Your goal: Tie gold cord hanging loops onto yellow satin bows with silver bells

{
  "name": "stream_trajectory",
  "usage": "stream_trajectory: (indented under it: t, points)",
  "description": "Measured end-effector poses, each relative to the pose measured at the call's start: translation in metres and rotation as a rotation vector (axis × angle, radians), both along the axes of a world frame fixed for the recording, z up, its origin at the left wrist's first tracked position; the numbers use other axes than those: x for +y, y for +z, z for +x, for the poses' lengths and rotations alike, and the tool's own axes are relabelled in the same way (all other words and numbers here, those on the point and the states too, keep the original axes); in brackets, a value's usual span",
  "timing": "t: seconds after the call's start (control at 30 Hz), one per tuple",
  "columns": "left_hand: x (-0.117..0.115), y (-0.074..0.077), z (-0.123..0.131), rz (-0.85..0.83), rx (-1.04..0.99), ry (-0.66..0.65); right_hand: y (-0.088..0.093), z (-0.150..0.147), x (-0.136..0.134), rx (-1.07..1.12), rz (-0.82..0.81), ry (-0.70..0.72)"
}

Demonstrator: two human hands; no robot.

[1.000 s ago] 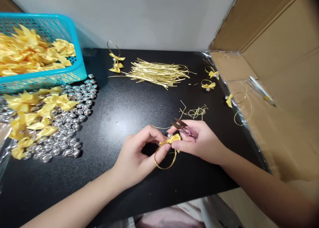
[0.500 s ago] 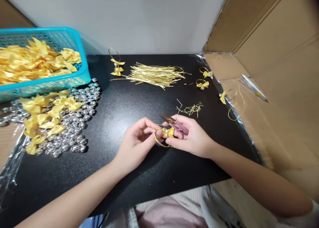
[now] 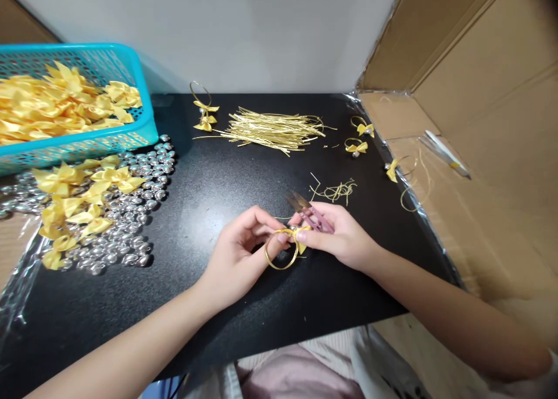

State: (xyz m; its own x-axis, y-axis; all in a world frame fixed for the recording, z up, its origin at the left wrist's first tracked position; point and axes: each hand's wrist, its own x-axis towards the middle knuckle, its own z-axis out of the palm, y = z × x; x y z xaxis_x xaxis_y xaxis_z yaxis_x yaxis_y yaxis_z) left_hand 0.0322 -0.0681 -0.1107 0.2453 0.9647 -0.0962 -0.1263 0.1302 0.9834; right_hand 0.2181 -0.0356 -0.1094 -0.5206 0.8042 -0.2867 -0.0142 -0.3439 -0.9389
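At the middle of the black table [image 3: 226, 172], the left hand [image 3: 238, 256] and right hand [image 3: 337, 236] pinch a gold loop with a yellow bow [image 3: 285, 245] — now opened out round again, where a moment ago it was bunched. Pink snips [image 3: 307, 212] stay tucked in the right palm. Bare tabletop lies ahead — cardboard box [image 3: 457, 155] walls the right.

Both bare forearms reaching in from below and meeting at the middle, left hand [image 3: 239, 253] curled, thumb and forefinger pinched together, right hand [image 3: 337, 236] palm up, fingers folded inward, fingertips of both hands nearly touching
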Motion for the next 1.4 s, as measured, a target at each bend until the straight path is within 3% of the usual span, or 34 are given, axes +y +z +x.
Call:
stream_trajectory:
  t: [0.4,0.57,0.9,1.23,1.33,1.4]
  points:
    - [0.001,-0.001,-0.004,0.044,-0.021,-0.045,0.008,0.005,-0.006,-0.158,0.365,0.002]
    - [0.000,0.001,-0.002,0.086,0.109,-0.051,0.007,0.008,-0.003,-0.085,0.278,0.051]
    - [0.008,0.001,-0.006,0.332,0.230,-0.109,0.005,0.005,0.000,-0.112,0.096,-0.017]
    - [0.010,0.001,-0.007,0.297,0.200,-0.171,0.008,0.003,-0.001,-0.123,0.077,-0.076]
    - [0.008,-0.002,-0.005,0.325,0.245,-0.092,0.007,0.003,-0.001,-0.129,0.088,-0.097]
    - [0.006,-0.002,-0.005,0.328,0.278,0.069,0.005,0.003,-0.001,-0.143,0.107,-0.123]
